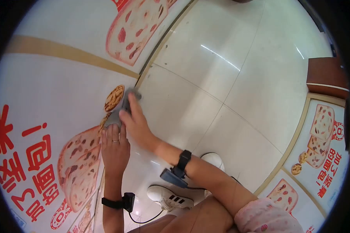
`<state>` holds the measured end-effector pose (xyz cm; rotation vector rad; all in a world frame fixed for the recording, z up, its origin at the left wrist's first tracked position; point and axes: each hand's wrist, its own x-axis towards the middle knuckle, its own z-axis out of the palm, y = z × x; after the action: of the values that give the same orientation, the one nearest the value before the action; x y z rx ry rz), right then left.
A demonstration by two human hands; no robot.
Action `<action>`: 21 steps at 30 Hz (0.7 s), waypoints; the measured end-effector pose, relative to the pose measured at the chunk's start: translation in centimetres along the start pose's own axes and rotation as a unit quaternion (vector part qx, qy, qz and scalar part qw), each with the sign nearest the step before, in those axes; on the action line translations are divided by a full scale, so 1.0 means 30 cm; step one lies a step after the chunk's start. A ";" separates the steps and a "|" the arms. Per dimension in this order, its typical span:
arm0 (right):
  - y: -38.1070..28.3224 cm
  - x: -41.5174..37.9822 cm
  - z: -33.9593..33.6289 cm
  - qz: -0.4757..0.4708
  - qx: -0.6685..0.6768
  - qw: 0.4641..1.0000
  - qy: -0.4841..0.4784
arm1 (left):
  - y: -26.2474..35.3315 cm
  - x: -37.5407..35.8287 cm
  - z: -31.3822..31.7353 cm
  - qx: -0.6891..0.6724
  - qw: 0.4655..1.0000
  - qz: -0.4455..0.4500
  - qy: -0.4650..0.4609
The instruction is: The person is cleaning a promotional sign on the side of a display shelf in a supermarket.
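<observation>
A grey cloth (114, 119) is bunched against the lower edge of a white printed panel (77, 89), where the panel meets the floor. My right hand (137, 126) is closed on the cloth, with the thumb and index finger stretched along it. The cloth hides part of that grip. Just below, my left hand (116, 149), with a ring on one finger, has its fingers together and closed on the cloth's near end; the fingertips are partly covered. Black straps with small devices sit on both wrists, the right one (179, 167) and the left one (122, 202).
Shiny pale floor tiles (198, 101) lie between the left panel and another printed panel (319, 143) on the right. A brown box-like base (326, 75) stands at the right. My white shoes (169, 197) are below, with cables hanging near my wrists.
</observation>
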<state>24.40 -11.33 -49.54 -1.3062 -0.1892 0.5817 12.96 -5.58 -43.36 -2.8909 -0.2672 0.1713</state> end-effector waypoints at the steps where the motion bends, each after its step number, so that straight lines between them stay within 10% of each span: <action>1: -0.023 0.003 -0.001 0.019 -0.005 1.000 -0.006 | -0.001 0.003 -0.012 0.004 1.000 -0.006 -0.008; 21: 0.019 0.005 0.009 0.086 0.164 0.982 -0.016 | 0.003 0.009 0.020 -0.025 1.000 -0.001 -0.013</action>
<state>24.24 -10.96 -50.02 -0.9980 -0.0042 0.7487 13.17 -5.48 -44.00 -2.9405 -0.2827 0.2034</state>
